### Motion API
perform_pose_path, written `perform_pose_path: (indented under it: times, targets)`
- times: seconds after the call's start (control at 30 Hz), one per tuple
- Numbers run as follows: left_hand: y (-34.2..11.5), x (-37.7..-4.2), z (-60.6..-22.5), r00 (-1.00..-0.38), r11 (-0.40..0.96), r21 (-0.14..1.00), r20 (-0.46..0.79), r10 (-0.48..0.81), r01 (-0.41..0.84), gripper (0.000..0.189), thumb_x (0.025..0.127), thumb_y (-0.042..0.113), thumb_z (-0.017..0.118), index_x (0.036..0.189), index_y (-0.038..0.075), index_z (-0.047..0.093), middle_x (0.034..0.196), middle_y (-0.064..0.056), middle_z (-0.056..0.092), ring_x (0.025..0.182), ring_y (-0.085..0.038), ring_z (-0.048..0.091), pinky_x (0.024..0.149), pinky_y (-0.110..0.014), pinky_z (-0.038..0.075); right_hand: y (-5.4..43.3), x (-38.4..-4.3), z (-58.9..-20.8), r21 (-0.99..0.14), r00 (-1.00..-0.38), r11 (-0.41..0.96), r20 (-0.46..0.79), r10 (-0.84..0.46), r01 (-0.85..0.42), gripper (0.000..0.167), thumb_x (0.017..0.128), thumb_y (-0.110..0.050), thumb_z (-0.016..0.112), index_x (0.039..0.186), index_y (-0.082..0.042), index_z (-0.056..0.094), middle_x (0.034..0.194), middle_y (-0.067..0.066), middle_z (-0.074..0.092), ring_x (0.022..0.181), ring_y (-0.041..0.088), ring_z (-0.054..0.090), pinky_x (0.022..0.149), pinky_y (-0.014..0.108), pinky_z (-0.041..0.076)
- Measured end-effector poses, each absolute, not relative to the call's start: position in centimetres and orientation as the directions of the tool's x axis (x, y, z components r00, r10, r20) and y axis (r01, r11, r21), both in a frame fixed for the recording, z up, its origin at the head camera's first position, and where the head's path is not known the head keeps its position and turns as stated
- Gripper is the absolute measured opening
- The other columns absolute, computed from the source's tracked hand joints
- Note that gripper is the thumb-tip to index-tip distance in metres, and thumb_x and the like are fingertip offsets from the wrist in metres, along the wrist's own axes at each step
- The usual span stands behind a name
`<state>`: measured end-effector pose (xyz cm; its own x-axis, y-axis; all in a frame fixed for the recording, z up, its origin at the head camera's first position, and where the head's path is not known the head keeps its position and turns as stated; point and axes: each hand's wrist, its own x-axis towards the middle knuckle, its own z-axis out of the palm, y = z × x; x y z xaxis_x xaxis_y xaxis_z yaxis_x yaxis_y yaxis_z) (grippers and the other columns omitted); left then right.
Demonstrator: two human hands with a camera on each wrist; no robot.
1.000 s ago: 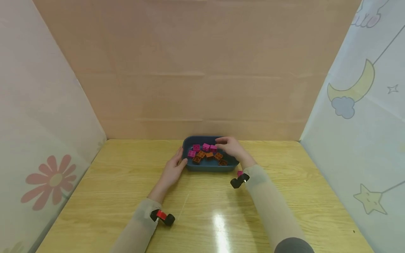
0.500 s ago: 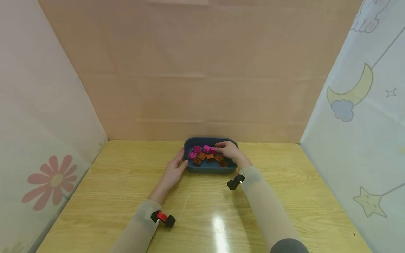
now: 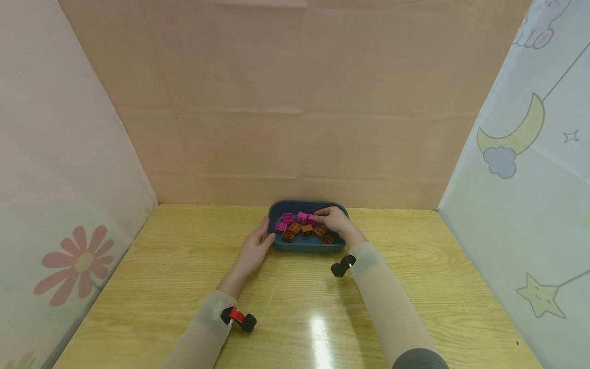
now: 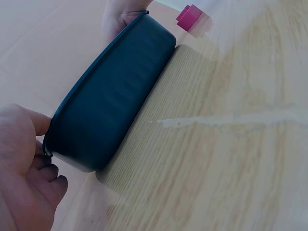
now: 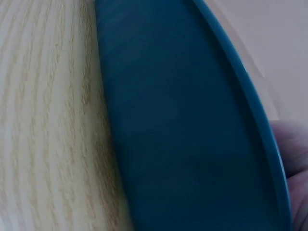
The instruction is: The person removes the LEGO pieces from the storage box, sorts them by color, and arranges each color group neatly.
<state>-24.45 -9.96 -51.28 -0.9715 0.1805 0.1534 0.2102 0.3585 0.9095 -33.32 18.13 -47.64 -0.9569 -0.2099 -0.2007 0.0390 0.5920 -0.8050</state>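
A dark blue tray stands at the back of the wooden table, with pink and orange toy building bricks in it. My left hand holds the tray's left end, the thumb at its front corner; the left wrist view shows the fingers at the rim. My right hand reaches over the tray's right side, its fingertips pinching a pink brick. In the right wrist view the tray wall hides most of that hand. Orange bricks lie just in front of the fingers.
One pink brick lies on the table outside the tray, seen in the left wrist view; in the head view the right wrist hides it. A brown paper-like backdrop rises behind the tray. Patterned sheets border both sides.
My right hand has lowered slightly into the tray, and its fingers have come onto the rightmost pink brick. The right wrist now covers the loose pink brick. My left hand stays at the tray's end.
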Motion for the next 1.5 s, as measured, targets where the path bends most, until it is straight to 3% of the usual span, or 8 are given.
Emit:
perform_pose_path:
  times: [0.4, 0.87, 1.0, 1.13, 1.5]
  targets:
    - [-10.0, -24.7, -51.2, -0.973, 0.372, 0.904, 0.155, 0.171, 0.209, 0.064, 0.112, 0.018, 0.056, 0.165, -0.004, 0.029, 0.174, -0.020, 0.023, 0.162, -0.033, 0.019, 0.130, -0.050, 0.018, 18.0, -33.6, -47.4, -0.795, -0.950, 0.607, -0.194, -0.246, 0.005, 0.037, 0.108, -0.017, 0.066, 0.143, -0.004, 0.068, 0.141, 0.018, 0.066, 0.125, 0.034, 0.064, 0.106, 0.049, 0.053]
    - [-9.9, -24.8, -51.4, -0.974, 0.372, 0.905, 0.155, 0.163, 0.206, 0.063, 0.113, 0.020, 0.056, 0.165, -0.003, 0.030, 0.174, -0.020, 0.024, 0.162, -0.031, 0.020, 0.130, -0.048, 0.017, 18.4, -33.8, -47.3, -0.802, -0.950, 0.597, -0.161, -0.267, -0.032, 0.041, 0.106, -0.015, 0.068, 0.145, -0.002, 0.066, 0.141, 0.020, 0.067, 0.120, 0.032, 0.068, 0.102, 0.046, 0.056]
    - [-9.8, -25.0, -51.5, -0.972, 0.363, 0.906, 0.164, 0.170, 0.217, 0.063, 0.113, 0.020, 0.056, 0.165, -0.003, 0.030, 0.174, -0.020, 0.024, 0.162, -0.031, 0.020, 0.130, -0.047, 0.017, 18.9, -33.8, -46.7, -0.826, -0.954, 0.561, -0.119, -0.274, -0.059, 0.044, 0.106, -0.013, 0.069, 0.147, 0.000, 0.063, 0.144, 0.022, 0.065, 0.123, 0.035, 0.068, 0.105, 0.048, 0.055]
    - [-9.7, -25.4, -51.6, -0.969, 0.341, 0.912, 0.178, 0.170, 0.227, 0.062, 0.113, 0.019, 0.055, 0.165, -0.004, 0.029, 0.174, -0.020, 0.023, 0.162, -0.030, 0.020, 0.130, -0.047, 0.017, 19.6, -34.0, -45.9, -0.868, -0.957, 0.489, -0.068, -0.282, -0.082, 0.048, 0.104, -0.014, 0.070, 0.149, 0.001, 0.061, 0.148, 0.023, 0.061, 0.133, 0.040, 0.061, 0.114, 0.053, 0.047]
    - [-10.1, -25.6, -51.4, -0.956, 0.420, 0.867, 0.186, 0.227, 0.268, 0.065, 0.113, 0.021, 0.056, 0.164, -0.006, 0.027, 0.174, -0.024, 0.021, 0.161, -0.036, 0.019, 0.129, -0.051, 0.018, 22.7, -32.2, -45.0, -0.936, -0.963, 0.342, -0.018, -0.268, -0.078, 0.054, 0.101, -0.020, 0.077, 0.151, -0.006, 0.062, 0.150, 0.017, 0.063, 0.137, 0.035, 0.059, 0.118, 0.053, 0.042]
